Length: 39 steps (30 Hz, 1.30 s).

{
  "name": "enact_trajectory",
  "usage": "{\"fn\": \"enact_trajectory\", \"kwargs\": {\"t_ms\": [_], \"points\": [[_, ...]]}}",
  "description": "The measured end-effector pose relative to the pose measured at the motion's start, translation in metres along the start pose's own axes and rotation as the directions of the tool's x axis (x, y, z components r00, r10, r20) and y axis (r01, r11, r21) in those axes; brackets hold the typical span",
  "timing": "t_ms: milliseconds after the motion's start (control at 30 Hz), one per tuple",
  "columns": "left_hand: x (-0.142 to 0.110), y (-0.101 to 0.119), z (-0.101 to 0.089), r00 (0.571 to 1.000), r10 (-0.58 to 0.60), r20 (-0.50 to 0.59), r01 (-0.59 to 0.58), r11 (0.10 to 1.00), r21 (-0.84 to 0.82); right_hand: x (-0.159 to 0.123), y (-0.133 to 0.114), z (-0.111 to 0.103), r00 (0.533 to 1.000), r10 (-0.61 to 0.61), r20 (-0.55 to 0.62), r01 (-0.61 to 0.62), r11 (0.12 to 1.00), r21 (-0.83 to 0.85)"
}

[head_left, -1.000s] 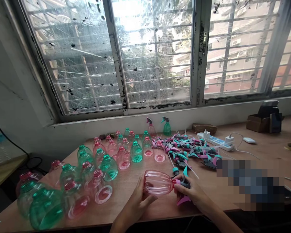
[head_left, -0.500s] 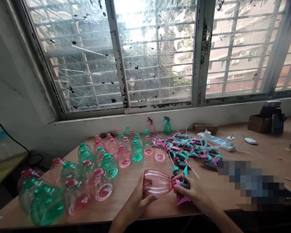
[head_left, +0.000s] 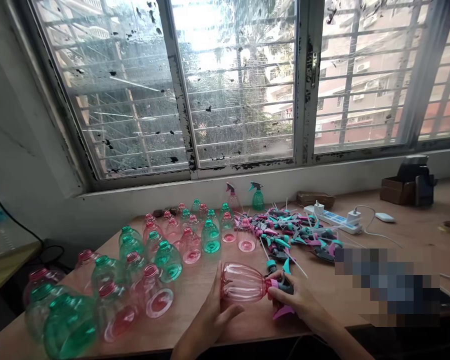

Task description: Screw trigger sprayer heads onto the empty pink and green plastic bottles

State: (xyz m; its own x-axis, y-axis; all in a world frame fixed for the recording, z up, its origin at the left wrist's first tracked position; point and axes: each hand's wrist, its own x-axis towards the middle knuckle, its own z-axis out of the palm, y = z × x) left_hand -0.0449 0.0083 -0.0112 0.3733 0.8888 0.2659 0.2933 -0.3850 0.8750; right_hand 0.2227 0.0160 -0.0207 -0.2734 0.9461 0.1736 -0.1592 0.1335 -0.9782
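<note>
A clear pink spray bottle (head_left: 243, 283) lies sideways between my hands above the table's front part, its neck pointing right. My left hand (head_left: 213, 312) is cupped against its base, the thumb stretched out below. At the neck, my right hand (head_left: 294, 295) grips a spray trigger head (head_left: 283, 287) with a pink collar and grey body; the collar meets the bottle's mouth. The pink trigger sticks out below the right fingers. Just behind that hand lies a loose head with a teal collar (head_left: 271, 265). My right fingers partly cover the head.
Several open pink and green bottles (head_left: 172, 267) stand on the left of the table. A heap of spray heads (head_left: 285, 230) lies behind my hands. Two bottles with heads, one green (head_left: 258, 199), stand by the wall. A power strip (head_left: 337, 220) and cardboard box (head_left: 397, 190) are at the right.
The camera view has shifted slightly. Both hands keep nearly the same hold on the bottle and the spray head; no other clear movement shows.
</note>
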Motion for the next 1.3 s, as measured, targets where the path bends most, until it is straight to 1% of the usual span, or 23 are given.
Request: {"fn": "enact_trajectory", "kwargs": {"t_ms": [100, 200, 333, 433, 533, 667, 833, 1000, 1133, 1200, 1300], "points": [[0.0, 0.003, -0.001, 1.0, 0.008, 0.017, -0.007, 0.999, -0.049, -0.001, -0.001, 0.001, 1.0, 0.0, 0.02, 0.0, 1.0, -0.005], [0.0, 0.001, -0.002, 1.0, 0.017, -0.006, -0.017, 0.999, -0.052, 0.0, -0.002, 0.003, 1.0, -0.001, 0.004, 0.001, 1.0, 0.027], [-0.001, -0.004, -0.001, 0.999, 0.003, -0.04, -0.002, 1.0, 0.022, 0.003, 0.0, 0.002, 1.0, 0.002, -0.004, -0.001, 0.996, 0.091], [-0.001, -0.002, 0.0, 0.998, 0.015, -0.058, -0.011, 0.998, 0.068, 0.004, 0.002, 0.001, 1.0, 0.013, -0.003, -0.013, 0.994, 0.105], [-0.001, 0.004, 0.001, 0.999, 0.006, -0.049, -0.005, 1.0, 0.021, 0.004, 0.003, 0.0, 1.0, 0.018, -0.006, -0.017, 0.996, 0.083], [-0.002, 0.005, 0.001, 0.999, -0.046, -0.026, 0.046, 0.999, -0.012, 0.003, 0.001, 0.002, 1.0, 0.01, -0.006, -0.01, 0.998, 0.064], [-0.003, -0.001, -0.001, 0.999, -0.02, -0.042, 0.015, 0.994, -0.105, 0.001, -0.003, 0.003, 1.0, 0.007, -0.009, -0.006, 0.999, 0.052], [-0.002, -0.007, 0.0, 1.0, -0.012, -0.023, 0.01, 0.996, -0.094, 0.001, -0.004, 0.004, 1.0, 0.006, -0.012, -0.006, 0.999, 0.036], [-0.001, -0.005, -0.001, 1.0, 0.016, -0.022, -0.018, 0.997, -0.078, 0.002, -0.003, 0.004, 1.0, -0.008, -0.011, 0.008, 1.0, 0.021], [-0.001, -0.003, -0.001, 1.0, -0.005, -0.021, 0.003, 0.995, -0.102, 0.002, -0.002, 0.004, 1.0, -0.013, -0.011, 0.013, 1.0, 0.008], [-0.001, 0.001, -0.001, 0.998, -0.053, -0.028, 0.046, 0.978, -0.204, 0.002, -0.003, 0.005, 1.0, -0.006, -0.01, 0.006, 1.0, -0.011]]}}
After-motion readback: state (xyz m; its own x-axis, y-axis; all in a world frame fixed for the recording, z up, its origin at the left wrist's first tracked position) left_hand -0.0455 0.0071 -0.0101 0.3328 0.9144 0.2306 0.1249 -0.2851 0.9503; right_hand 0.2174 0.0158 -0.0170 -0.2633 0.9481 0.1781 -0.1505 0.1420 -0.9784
